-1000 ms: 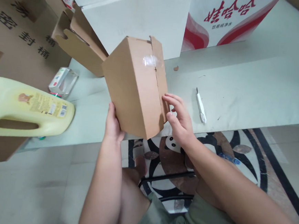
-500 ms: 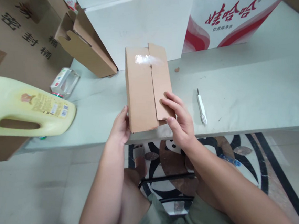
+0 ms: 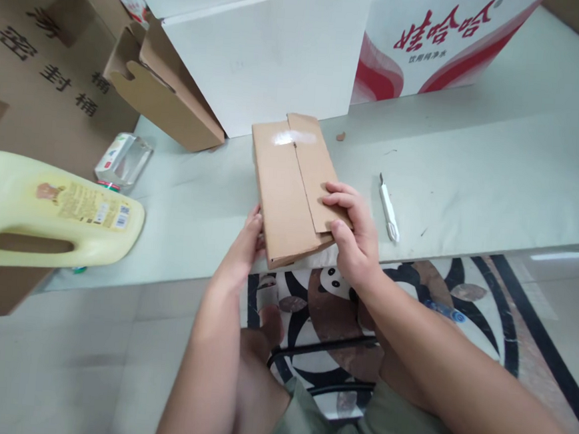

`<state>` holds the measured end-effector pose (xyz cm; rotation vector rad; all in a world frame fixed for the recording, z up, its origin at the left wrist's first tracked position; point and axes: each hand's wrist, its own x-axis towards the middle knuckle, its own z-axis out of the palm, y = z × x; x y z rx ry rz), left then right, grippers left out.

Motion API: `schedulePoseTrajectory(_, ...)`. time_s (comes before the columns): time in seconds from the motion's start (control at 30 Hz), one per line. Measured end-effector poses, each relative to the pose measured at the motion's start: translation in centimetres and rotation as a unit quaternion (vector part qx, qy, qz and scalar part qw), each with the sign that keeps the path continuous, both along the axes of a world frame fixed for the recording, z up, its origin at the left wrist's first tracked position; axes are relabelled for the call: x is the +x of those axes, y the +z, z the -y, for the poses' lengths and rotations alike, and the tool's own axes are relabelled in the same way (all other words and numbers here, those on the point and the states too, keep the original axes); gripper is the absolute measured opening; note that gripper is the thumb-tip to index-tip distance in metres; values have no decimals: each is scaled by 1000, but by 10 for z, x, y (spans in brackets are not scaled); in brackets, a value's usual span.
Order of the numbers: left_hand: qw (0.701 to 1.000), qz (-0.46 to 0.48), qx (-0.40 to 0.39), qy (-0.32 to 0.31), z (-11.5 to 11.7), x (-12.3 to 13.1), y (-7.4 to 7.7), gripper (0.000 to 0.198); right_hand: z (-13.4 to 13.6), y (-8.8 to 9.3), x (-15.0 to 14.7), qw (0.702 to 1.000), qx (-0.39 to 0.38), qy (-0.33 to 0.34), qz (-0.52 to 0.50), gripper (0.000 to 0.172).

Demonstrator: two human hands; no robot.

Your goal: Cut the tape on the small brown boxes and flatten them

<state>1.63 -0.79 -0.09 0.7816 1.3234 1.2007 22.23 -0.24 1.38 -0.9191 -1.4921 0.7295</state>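
Observation:
A small brown cardboard box (image 3: 285,190) is held between my two hands near the front edge of the table. Clear tape crosses the seam at its far end, while the flaps at the near end look slightly apart. My left hand (image 3: 244,243) grips the box's left side, its fingers partly hidden beneath. On the right, my right hand (image 3: 353,229) wraps the side, with fingertips and thumb on the top flap. A white-handled craft knife (image 3: 389,208) lies on the table to the right of that hand.
A yellow jug (image 3: 54,212) lies at the left, beside a clear bottle (image 3: 124,160). An open cardboard carton (image 3: 173,104) leans near a white box (image 3: 266,61). Behind stands a red-and-white printed box (image 3: 433,48). The pale green table (image 3: 499,160) ends just before my knees.
The box has tipped lower and moved slightly right and nearer, with both hands still on it. My left hand has shifted right along with it.

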Motion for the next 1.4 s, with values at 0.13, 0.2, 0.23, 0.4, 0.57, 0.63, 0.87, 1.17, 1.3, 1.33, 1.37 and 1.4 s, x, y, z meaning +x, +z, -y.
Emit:
schedulePoseTrajectory(0.13,982,-162,56,80,2,-3,6,33,-1,2,0,1000,7,22,10,23)
schedulePoseTrajectory(0.2,960,-196,164,112,5,-6,13,46,-2,5,0,998,9,52,31,23)
schedulePoseTrajectory(0.23,945,-206,226,112,6,-7,16,52,-2,7,-1,996,10,72,43,22)
schedulePoseTrajectory(0.4,902,-268,334,57,9,-9,26,50,-2,12,-1,987,17,145,64,21)
schedulePoseTrajectory(0.57,889,-258,375,52,5,-7,16,44,-14,8,17,993,-62,79,55,35)
schedulePoseTrajectory(0.63,877,-263,400,42,3,-8,11,41,-21,6,31,986,-133,-17,100,32)
schedulePoseTrajectory(0.87,852,-286,437,42,-1,-13,3,44,-30,2,85,843,-314,-244,363,73)
schedulePoseTrajectory(1.17,840,-319,431,79,2,1,1,47,-33,1,96,818,-356,-169,419,75)
schedulePoseTrajectory(1.3,812,-355,459,66,12,26,-4,46,-38,0,85,911,-340,-145,185,52)
schedulePoseTrajectory(1.33,808,-359,464,54,15,33,-5,47,-39,0,82,928,-330,-133,116,46)
schedulePoseTrajectory(1.37,805,-361,468,44,16,38,-6,48,-40,0,78,942,-312,-118,50,42)
schedulePoseTrajectory(1.4,803,-363,471,36,17,43,-7,48,-42,0,74,952,-287,-103,-9,40)
